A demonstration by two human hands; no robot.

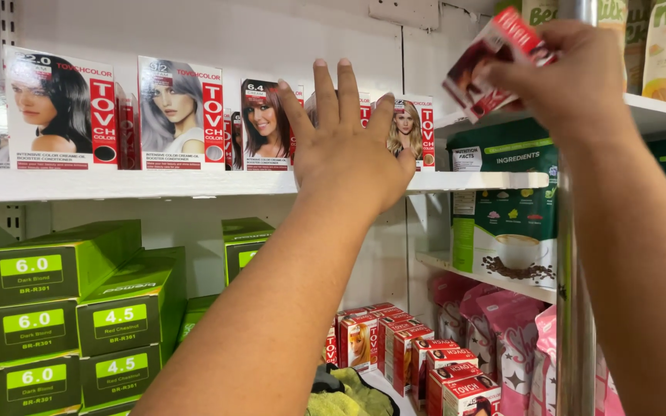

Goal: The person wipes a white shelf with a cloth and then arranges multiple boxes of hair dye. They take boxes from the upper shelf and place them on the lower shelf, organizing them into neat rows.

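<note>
Fingers of the right hand [572, 77] are pinching a small red hair-dye box [495, 62] by its lower corner, holding it up and tilted, its long axis slanting from lower left to upper right. It is hanging in the air above and to the right of the white shelf [156, 185], just beside a shiny metal pole [576, 254] that is crossing in front of the right forearm. The left hand [348, 150] is reaching up flat against the shelf front, fingers spread wide and gripping nothing, resting over the row of boxes between a dark-haired portrait box [264, 123] and a blonde portrait box [410, 131]. That open hand is sitting nearer the row than the carried box, which lies to its upper right. Five portrait boxes are facing forward along the shelf, one more peeking behind the left hand. Below, five green cartons [55, 266] with number labels are standing stacked, and red boxes [425, 362] are lining the lower shelf, too many overlapping to count surely.
</note>
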